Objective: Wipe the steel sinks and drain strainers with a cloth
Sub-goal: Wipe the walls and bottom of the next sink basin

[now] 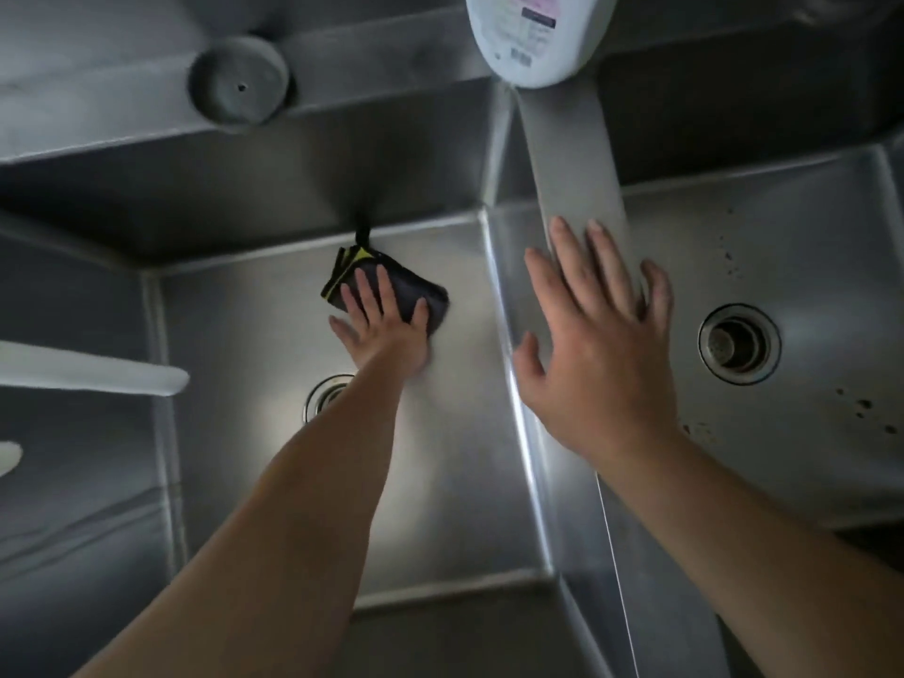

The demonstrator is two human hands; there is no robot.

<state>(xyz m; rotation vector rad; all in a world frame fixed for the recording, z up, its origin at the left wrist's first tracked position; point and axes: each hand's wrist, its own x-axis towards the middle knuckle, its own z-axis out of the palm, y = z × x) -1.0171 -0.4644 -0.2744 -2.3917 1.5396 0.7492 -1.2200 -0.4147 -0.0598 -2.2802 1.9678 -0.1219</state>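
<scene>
Two steel sinks lie side by side below me. In the left sink (pixel 235 335) my left hand (pixel 379 327) presses a folded black cloth (pixel 391 283) with yellow trim flat on the sink floor near the back wall, fingers straight. My forearm partly hides the left drain strainer (pixel 325 393). My right hand (pixel 594 345) rests open with spread fingers on the steel divider (pixel 567 178) between the sinks. The right sink (pixel 807 237) shows its drain strainer (pixel 738 344) uncovered, with dark specks on the floor around it.
A white plastic bottle (pixel 533 36) with a label stands at the back end of the divider. A round grey disc (pixel 239 85) sits on the back ledge above the left sink. A pale bar (pixel 93 371) reaches in from the left edge.
</scene>
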